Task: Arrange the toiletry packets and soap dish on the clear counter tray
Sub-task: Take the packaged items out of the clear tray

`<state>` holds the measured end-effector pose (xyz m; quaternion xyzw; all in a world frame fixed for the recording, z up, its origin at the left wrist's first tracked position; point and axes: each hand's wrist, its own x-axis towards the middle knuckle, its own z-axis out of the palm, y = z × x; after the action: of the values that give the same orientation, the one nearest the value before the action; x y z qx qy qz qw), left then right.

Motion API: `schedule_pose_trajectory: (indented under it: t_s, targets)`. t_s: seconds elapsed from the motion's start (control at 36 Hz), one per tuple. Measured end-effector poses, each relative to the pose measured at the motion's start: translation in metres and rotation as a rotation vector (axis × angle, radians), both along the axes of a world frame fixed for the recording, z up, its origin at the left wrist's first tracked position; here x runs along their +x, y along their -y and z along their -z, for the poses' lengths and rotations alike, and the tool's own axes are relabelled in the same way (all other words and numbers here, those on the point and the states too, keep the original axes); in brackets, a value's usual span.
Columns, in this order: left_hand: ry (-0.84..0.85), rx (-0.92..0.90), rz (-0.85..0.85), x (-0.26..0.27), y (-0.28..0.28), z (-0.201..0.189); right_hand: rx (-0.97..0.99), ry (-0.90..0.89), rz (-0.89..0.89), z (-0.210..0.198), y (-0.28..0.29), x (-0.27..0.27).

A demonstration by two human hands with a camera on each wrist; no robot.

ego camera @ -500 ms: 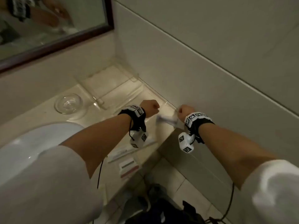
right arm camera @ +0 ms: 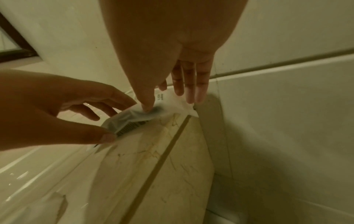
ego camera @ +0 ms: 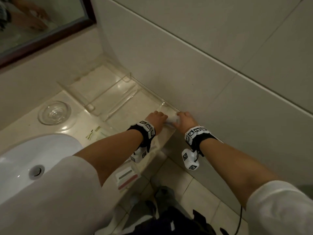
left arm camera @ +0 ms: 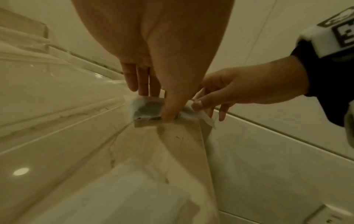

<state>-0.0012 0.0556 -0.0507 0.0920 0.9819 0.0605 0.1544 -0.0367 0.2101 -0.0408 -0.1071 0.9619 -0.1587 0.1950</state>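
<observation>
A white toiletry packet point(ego camera: 171, 120) with a dark comb inside is held between both hands, low over the near right corner of the clear counter tray point(ego camera: 118, 92), close to the wall. My left hand point(left arm camera: 157, 103) pinches the left end of the packet point(left arm camera: 147, 109) with thumb over fingers. My right hand point(right arm camera: 166, 100) pinches the right end of the packet point(right arm camera: 134, 119) the same way. The glass soap dish point(ego camera: 54, 112) sits on the counter to the left of the tray. In the head view the left hand point(ego camera: 157, 118) and right hand point(ego camera: 185, 118) nearly touch.
A packet with red and grey stripes point(ego camera: 126, 178) lies at the counter's near edge, and a packet with green marks point(ego camera: 94, 133) lies by the sink point(ego camera: 33, 158). The tiled wall point(ego camera: 203, 73) stands right beside my right hand. A mirror point(ego camera: 42, 22) hangs at the upper left.
Both hands have drawn closer together and come down toward the tray's near corner by the wall, still holding the packet between them.
</observation>
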Motion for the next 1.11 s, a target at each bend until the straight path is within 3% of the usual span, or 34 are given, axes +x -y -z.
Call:
schedule_pose_trajectory:
  t_s: [0.28, 0.53, 0.83, 1.11]
  targets:
    - [0.033, -0.052, -0.023, -0.004, -0.008, 0.002, -0.237, 0.022, 0.195, 0.013, 0.003, 0.003]
    - [-0.067, -0.064, 0.013, 0.005, -0.01, -0.005, -0.516, 0.067, 0.404, 0.014, 0.005, 0.009]
    - [-0.294, -0.011, -0.125, 0.032, 0.012, -0.03, -0.711, 0.155, 0.431, -0.012, 0.02, 0.009]
    - [-0.375, 0.054, -0.398, 0.054, 0.06, -0.056, -0.859, 0.255, 0.375, -0.052, 0.09, 0.019]
